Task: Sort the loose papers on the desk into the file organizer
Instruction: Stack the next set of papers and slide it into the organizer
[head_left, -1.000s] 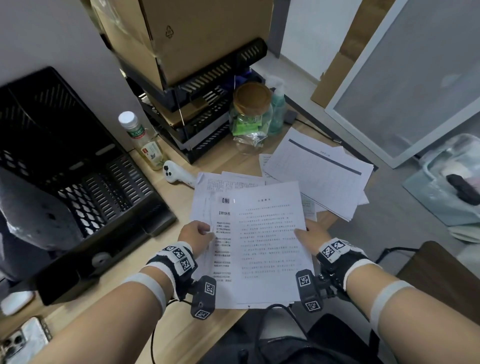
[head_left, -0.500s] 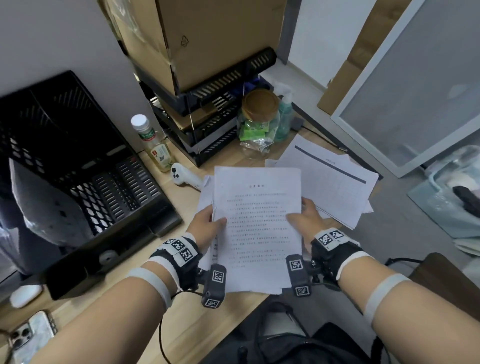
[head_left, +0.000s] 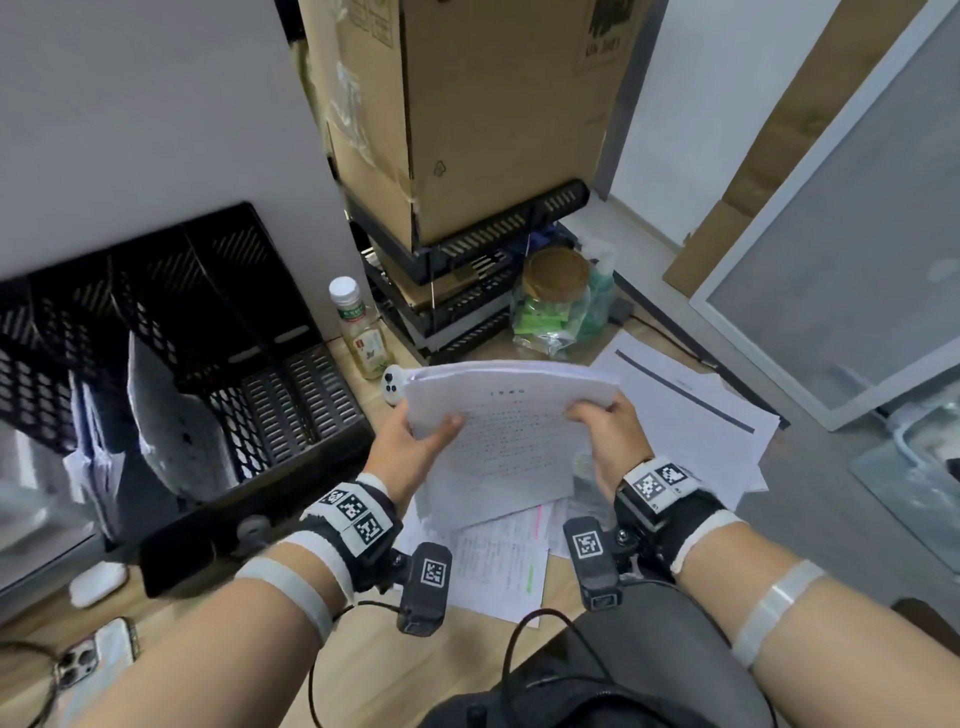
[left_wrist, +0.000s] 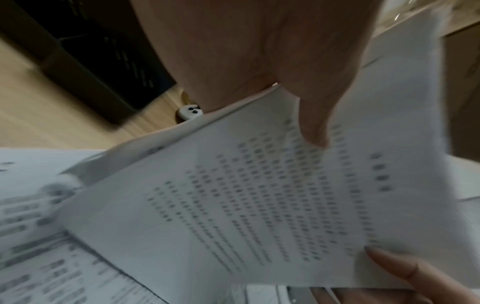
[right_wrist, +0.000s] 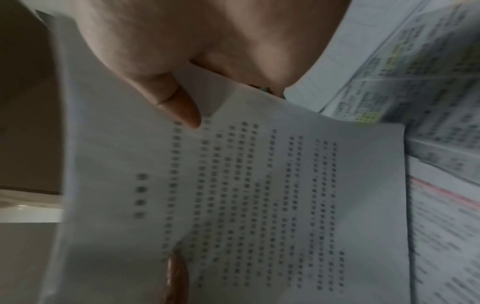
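I hold a stack of printed white papers (head_left: 504, 431) lifted off the desk and tilted up. My left hand (head_left: 410, 441) pinches its left edge, thumb on the printed face (left_wrist: 259, 195). My right hand (head_left: 608, 431) pinches the right edge, thumb on top of the text page (right_wrist: 246, 195). More loose papers (head_left: 691, 415) lie on the desk at the right, and other sheets (head_left: 504, 561) lie under the lifted stack. The black mesh file organizer (head_left: 223, 332) stands at the left with some sheets in its left slots.
A bottle (head_left: 361, 327) and a white controller (head_left: 392, 384) sit between the organizer and the papers. A stacked black tray rack (head_left: 467, 291) carries a cardboard box (head_left: 467, 119). A jar (head_left: 556, 286) stands behind the papers. A phone (head_left: 93, 660) lies near the front left.
Both hands have raised the stack off the desk and tilted its top edge up and away. The sheets beneath it are uncovered. The head view has swung upward.
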